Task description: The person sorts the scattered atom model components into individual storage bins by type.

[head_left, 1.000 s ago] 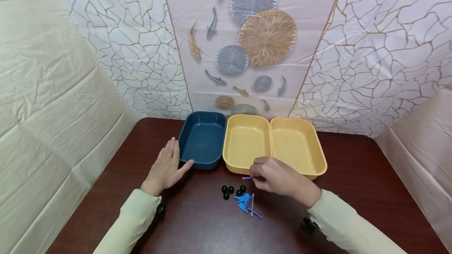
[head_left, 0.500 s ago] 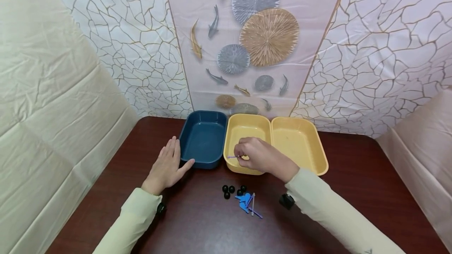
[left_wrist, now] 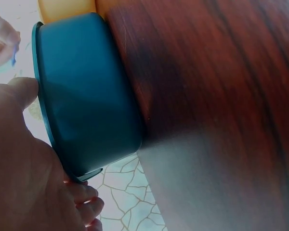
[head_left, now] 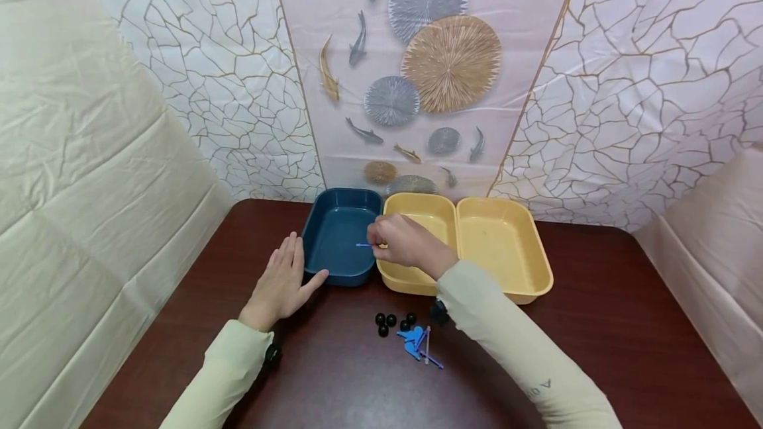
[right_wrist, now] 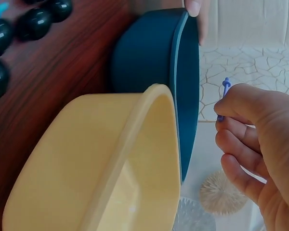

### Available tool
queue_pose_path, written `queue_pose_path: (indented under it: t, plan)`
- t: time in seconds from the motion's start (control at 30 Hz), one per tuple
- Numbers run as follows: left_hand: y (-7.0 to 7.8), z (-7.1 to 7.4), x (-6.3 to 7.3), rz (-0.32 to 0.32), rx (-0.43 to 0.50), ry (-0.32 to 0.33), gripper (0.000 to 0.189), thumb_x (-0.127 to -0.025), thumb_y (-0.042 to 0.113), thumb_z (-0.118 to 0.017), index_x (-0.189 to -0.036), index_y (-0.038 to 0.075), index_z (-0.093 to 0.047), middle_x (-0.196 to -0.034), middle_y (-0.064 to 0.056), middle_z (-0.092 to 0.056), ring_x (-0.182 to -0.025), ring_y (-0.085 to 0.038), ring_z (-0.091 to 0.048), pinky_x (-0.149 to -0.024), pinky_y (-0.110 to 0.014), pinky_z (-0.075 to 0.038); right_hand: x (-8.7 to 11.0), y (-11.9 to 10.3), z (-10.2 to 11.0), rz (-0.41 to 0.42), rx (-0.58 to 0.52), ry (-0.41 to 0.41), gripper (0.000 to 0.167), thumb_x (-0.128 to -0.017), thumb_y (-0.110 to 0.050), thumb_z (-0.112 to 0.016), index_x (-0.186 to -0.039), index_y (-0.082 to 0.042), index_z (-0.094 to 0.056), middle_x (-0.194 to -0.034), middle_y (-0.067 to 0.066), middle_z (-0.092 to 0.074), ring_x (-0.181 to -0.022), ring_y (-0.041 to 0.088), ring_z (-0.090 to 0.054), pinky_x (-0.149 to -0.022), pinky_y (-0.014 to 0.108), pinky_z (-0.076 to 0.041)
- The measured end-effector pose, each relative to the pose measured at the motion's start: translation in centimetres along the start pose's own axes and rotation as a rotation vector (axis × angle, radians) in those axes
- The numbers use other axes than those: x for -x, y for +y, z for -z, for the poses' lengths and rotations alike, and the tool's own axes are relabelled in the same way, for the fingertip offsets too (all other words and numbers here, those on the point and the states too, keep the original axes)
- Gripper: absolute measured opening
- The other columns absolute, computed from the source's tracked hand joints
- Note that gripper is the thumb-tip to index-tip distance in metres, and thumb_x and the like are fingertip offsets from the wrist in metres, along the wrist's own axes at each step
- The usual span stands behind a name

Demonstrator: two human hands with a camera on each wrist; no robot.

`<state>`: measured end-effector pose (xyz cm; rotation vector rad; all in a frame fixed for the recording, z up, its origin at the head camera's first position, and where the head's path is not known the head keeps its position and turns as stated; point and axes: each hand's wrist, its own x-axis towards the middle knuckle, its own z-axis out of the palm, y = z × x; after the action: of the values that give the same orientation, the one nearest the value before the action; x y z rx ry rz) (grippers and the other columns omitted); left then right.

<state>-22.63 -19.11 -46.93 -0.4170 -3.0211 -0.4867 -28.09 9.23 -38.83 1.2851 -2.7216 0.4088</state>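
Note:
My right hand (head_left: 405,240) pinches a small purple plastic pin (right_wrist: 226,85) between thumb and forefinger. In the head view it is over the border between the blue bin (head_left: 338,234) and the middle yellow bin (head_left: 411,286), with the pin's tip above the blue bin. My left hand (head_left: 279,286) lies with straight fingers along the blue bin's left side. Its thumb touches the rim in the left wrist view. On the table, several black balls (head_left: 383,330) sit beside a small pile of flat blue pieces (head_left: 411,335), purple pins (head_left: 432,360) and a greyish pin (head_left: 426,347).
A second yellow bin (head_left: 503,243) stands at the right, joined side by side with the middle one. All bins are along the back of the dark wooden table (head_left: 334,376). Behind them hangs a patterned cloth (head_left: 250,85).
From in front of the middle yellow bin, my right hand has risen and moved left with the purple pin, across that bin to the blue one. The left hand stays in place.

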Motion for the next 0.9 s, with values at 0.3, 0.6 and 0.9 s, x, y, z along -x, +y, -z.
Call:
queue_pose_path:
  t: [0.3, 0.6, 0.9]
  plan:
    - [0.0, 0.0, 0.3, -0.004, -0.003, 0.018, 0.096, -0.104, 0.056, -0.053, -0.163, -0.011, -0.018, -0.173, -0.030, -0.017, -0.161, -0.050, -0.020, -0.130, -0.065, -0.022, -3.5, -0.2, -1.8, -0.075, -0.043, -0.053, 0.004, -0.097, -0.009, -0.073, -0.094, -0.008, -0.075, -0.089, 0.004, -0.071, -0.075, 0.013, -0.060, -0.070, 0.025, -0.056]
    - [-0.2, 0.0, 0.2, -0.001, -0.001, 0.017, 0.096, -0.105, 0.057, -0.052, -0.164, -0.011, -0.018, -0.174, -0.029, -0.016, -0.161, -0.050, -0.019, -0.130, -0.064, -0.022, -5.8, 0.7, -4.3, -0.163, -0.064, -0.099, 0.005, -0.099, -0.012, -0.072, -0.097, -0.009, -0.076, -0.092, 0.003, -0.074, -0.076, 0.012, -0.062, -0.075, 0.026, -0.059]
    - [-0.2, 0.0, 0.0, -0.010, -0.008, 0.009, 0.095, -0.105, 0.057, -0.051, -0.164, -0.011, -0.019, -0.174, -0.030, -0.016, -0.161, -0.049, -0.020, -0.130, -0.064, -0.022, -6.0, 1.1, -5.0, -0.194, -0.067, -0.110, 0.017, -0.101, -0.017, -0.073, -0.111, -0.006, -0.079, -0.109, 0.009, -0.079, -0.095, 0.018, -0.073, -0.088, 0.033, -0.064]
